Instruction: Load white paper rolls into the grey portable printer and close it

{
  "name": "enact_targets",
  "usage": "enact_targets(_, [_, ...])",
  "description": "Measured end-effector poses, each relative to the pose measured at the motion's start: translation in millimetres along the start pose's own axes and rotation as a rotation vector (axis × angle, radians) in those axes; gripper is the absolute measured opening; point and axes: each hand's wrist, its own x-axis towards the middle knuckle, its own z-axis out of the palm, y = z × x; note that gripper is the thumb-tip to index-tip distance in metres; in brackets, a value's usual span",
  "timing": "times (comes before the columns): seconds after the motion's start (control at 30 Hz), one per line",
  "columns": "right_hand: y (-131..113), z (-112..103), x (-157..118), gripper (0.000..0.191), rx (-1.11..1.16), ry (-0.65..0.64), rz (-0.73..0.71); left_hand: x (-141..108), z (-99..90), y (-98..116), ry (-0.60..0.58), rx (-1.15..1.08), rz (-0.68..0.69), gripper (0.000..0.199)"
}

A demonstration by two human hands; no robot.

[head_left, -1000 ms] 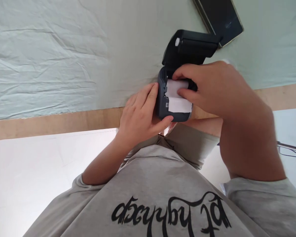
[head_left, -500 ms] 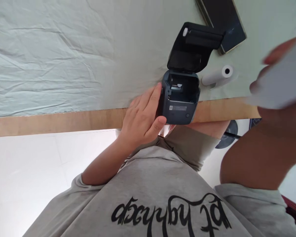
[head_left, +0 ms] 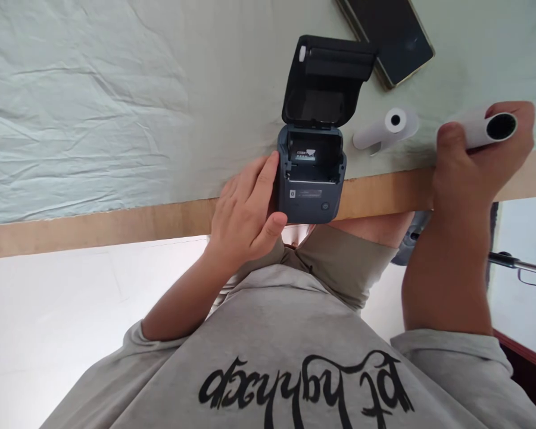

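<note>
A small dark portable label printer (head_left: 310, 205) stands at the table's front edge. Its black lid (head_left: 321, 89) is swung up and back, and the paper bay inside holds no roll. Against the printer's left side rests my left hand (head_left: 245, 214), fingers stretched out and thumb apart, touching it. At the right, my right hand (head_left: 477, 167) is wrapped round a white paper roll (head_left: 476, 131), whose wide dark hollow end faces me. Between printer and right hand lies another white paper roll (head_left: 377, 128) with a narrow core and a loose paper end.
Behind the printer lies a dark smartphone (head_left: 393, 39), close to the raised lid. A pale green cloth (head_left: 116, 107) covers the table up to its bare wooden edge (head_left: 161, 223). Beyond the right forearm, a metal pole (head_left: 531, 268) shows below table height.
My right hand has come in from the far right, lower and nearer the table edge, with the white roll in it. My left hand stays at the printer; the whole view has shifted slightly.
</note>
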Motion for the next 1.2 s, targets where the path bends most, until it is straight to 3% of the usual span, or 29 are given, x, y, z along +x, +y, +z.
enact_targets(0.1, [-6.5,-5.6,-0.4,0.045,-0.017,0.122,0.042,0.8,0.2,1.5,0.013,0.009,0.002,0.092])
enact_targets(0.27, [3.8,-3.0,-7.7,0.062,0.016,0.008,0.024,1.3,1.6,1.4,0.015,0.027,0.002,0.090])
enact_targets(0.37, [-1.0,-7.3,-9.4,0.063,0.016,0.204,-0.212,1.7,1.7,1.4,0.003,0.032,-0.003,0.090])
enact_targets(0.43, [-19.4,-12.1,-9.0,0.060,0.069,0.329,-0.407,2.1,1.2,1.8,-0.007,0.029,-0.006,0.089])
enact_targets(0.47, [-32.9,-14.2,-8.8,0.055,0.117,0.310,-0.442,2.3,0.9,2.1,-0.009,0.024,-0.006,0.089])
enact_targets(0.53, [-63.5,-15.7,-8.7,0.053,0.189,0.130,-0.514,2.7,0.4,2.7,-0.010,0.012,-0.016,0.087])
enact_targets(0.57, [-78.1,-14.7,-8.7,0.052,0.161,-0.003,-0.497,2.9,0.3,2.9,-0.010,0.010,-0.023,0.086])
enact_targets(0.63, [-100.5,-9.6,-9.0,0.049,0.042,-0.144,-0.368,2.8,0.2,2.9,-0.016,0.013,-0.030,0.085])
enact_targets(0.73, [-110.9,2.0,-10.0,0.057,-0.017,-0.226,-0.187,2.0,0.1,2.5,-0.027,0.013,-0.029,0.085])
enact_targets(0.9, [-98.3,12.9,-15.3,0.060,0.071,-0.195,-0.088,1.0,0.3,1.6,-0.024,0.030,-0.016,0.088])
enact_targets(1.07, [-91.8,16.6,-20.6,0.054,0.078,-0.205,-0.101,1.3,-0.2,1.8,-0.018,0.028,-0.022,0.088])
enact_targets(1.2, [-100.2,18.0,-23.9,0.059,0.218,-0.051,-0.187,2.3,-1.1,2.5,-0.021,0.032,-0.017,0.086])
